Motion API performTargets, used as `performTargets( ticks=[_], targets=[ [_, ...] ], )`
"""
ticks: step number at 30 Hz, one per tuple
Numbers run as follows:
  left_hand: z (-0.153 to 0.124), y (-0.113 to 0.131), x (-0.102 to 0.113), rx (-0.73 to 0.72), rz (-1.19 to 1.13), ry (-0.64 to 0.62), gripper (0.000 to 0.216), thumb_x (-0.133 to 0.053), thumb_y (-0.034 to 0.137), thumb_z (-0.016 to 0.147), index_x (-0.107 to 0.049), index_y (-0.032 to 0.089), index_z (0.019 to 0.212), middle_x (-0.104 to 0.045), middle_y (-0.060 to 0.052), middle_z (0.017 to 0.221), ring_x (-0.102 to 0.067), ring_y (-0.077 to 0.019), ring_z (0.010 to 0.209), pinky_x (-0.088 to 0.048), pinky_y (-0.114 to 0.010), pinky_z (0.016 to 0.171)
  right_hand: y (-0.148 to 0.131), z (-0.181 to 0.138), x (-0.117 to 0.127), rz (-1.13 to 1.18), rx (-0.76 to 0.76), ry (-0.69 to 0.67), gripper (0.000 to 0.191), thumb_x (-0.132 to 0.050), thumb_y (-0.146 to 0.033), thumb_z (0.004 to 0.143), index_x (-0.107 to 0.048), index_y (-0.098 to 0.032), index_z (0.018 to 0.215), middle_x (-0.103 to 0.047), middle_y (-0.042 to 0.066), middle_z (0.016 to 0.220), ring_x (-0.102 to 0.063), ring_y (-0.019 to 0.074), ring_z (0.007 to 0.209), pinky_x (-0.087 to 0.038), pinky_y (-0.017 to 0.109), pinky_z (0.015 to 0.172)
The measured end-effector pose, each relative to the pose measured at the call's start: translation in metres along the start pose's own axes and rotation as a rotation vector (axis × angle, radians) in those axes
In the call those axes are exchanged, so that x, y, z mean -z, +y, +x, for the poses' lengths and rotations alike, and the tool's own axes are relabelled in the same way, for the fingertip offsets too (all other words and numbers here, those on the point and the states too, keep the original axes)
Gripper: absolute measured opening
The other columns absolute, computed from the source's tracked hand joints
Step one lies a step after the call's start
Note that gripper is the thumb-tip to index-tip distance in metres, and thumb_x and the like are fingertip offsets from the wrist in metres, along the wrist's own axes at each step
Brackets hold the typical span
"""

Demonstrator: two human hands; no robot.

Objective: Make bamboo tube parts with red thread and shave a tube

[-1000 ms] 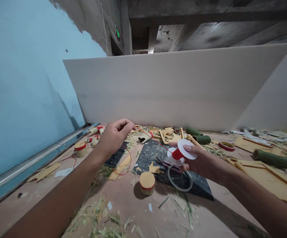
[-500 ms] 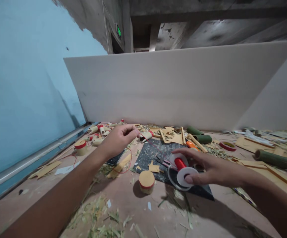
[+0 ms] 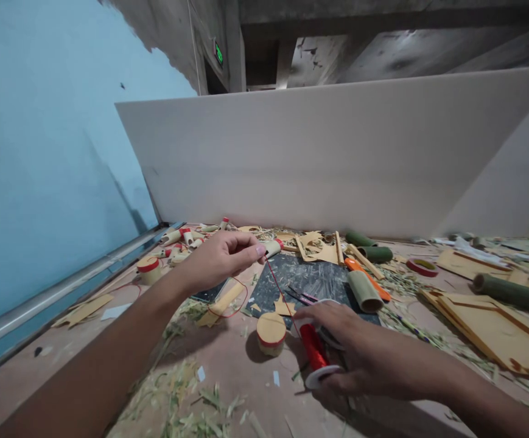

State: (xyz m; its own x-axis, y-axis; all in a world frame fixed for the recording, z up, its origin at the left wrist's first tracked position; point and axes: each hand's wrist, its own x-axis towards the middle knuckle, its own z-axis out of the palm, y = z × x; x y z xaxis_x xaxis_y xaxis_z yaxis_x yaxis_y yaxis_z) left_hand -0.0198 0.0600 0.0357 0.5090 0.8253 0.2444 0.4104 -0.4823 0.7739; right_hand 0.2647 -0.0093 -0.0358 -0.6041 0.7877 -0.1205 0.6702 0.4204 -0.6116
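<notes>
My left hand [image 3: 221,258] pinches the end of a thin red thread [image 3: 279,289] above the table. The thread runs down and right to a spool of red thread [image 3: 313,351] with white end discs. My right hand [image 3: 344,347] lies over that spool, fingers curled around it, pressing it near the table top. A short bamboo cylinder with a red band [image 3: 271,333] stands just left of the spool. A dark cutting mat [image 3: 312,280] lies behind my hands.
Cut bamboo pieces and shavings litter the brown table [image 3: 227,371]. A green bamboo tube [image 3: 364,291] and an orange knife [image 3: 367,278] lie on the mat's right. More bamboo tubes [image 3: 508,291], tape rolls [image 3: 422,266] and flat boards [image 3: 497,331] sit right. White panels [image 3: 328,152] wall the back.
My right hand has brought the spool down from mid-air to the table near the front of the mat. My left hand has moved slightly right, keeping its pinch on the thread.
</notes>
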Motion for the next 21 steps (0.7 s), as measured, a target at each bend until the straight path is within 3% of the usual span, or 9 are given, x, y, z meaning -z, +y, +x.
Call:
performTargets(
  ticks=[3,4,7,9,14,21],
  targets=[
    [0.0,-0.001,0.0,-0.008,0.004,0.004,0.032,-0.06,0.047,0.098,-0.068,0.02,0.083,-0.044,0.006,0.057,-0.037,-0.0108,0.051,-0.03,-0.023,0.05,0.009,-0.004,0.008,0.063,-0.036,0.001,0.117,-0.098,-0.053,0.057,-0.045,-0.028,0.159,-0.044,0.016,0.163,-0.045,0.0463,0.143,-0.041,0.056,0.116],
    [0.0,0.0,0.0,-0.011,0.01,0.003,0.032,-0.06,0.046,0.099,-0.068,0.02,0.083,-0.044,0.006,0.056,-0.037,-0.0107,0.051,-0.03,-0.023,0.05,0.012,-0.004,0.011,0.099,-0.038,0.033,0.113,-0.095,-0.059,0.062,-0.045,-0.03,0.158,-0.046,0.015,0.162,-0.047,0.0451,0.142,-0.042,0.056,0.115],
    [-0.001,0.002,-0.001,-0.028,0.006,-0.008,0.032,-0.06,0.045,0.099,-0.069,0.019,0.084,-0.045,0.006,0.056,-0.038,-0.0104,0.052,-0.03,-0.022,0.05,0.023,0.006,0.018,0.096,-0.041,0.238,0.056,-0.057,-0.066,0.098,-0.062,-0.03,0.14,-0.066,0.012,0.14,-0.062,0.0357,0.124,-0.049,0.05,0.105],
    [-0.002,0.006,-0.003,-0.04,-0.025,-0.012,0.032,-0.06,0.045,0.1,-0.069,0.019,0.083,-0.045,0.007,0.055,-0.037,-0.0101,0.051,-0.03,-0.022,0.05,0.033,0.019,0.019,-0.024,-0.064,0.355,0.046,-0.039,-0.057,0.106,-0.07,-0.025,0.119,-0.074,0.013,0.118,-0.067,0.0325,0.108,-0.052,0.048,0.094],
    [-0.005,0.014,-0.008,-0.072,-0.087,-0.024,0.031,-0.062,0.044,0.1,-0.069,0.02,0.082,-0.044,0.007,0.055,-0.037,-0.0096,0.05,-0.029,-0.022,0.048,0.052,0.047,0.011,-0.194,-0.144,0.361,0.028,-0.064,-0.044,0.092,-0.075,-0.019,0.101,-0.075,0.015,0.098,-0.068,0.0327,0.09,-0.05,0.044,0.079],
    [-0.007,0.014,-0.01,-0.117,-0.186,0.054,0.031,-0.062,0.043,0.101,-0.068,0.019,0.082,-0.044,0.007,0.056,-0.035,-0.0084,0.05,-0.028,-0.02,0.046,0.042,0.051,0.009,-0.238,-0.211,0.322,0.025,-0.064,-0.042,0.094,-0.076,-0.021,0.1,-0.08,0.011,0.102,-0.072,0.0282,0.091,-0.048,0.034,0.073]
  ],
)
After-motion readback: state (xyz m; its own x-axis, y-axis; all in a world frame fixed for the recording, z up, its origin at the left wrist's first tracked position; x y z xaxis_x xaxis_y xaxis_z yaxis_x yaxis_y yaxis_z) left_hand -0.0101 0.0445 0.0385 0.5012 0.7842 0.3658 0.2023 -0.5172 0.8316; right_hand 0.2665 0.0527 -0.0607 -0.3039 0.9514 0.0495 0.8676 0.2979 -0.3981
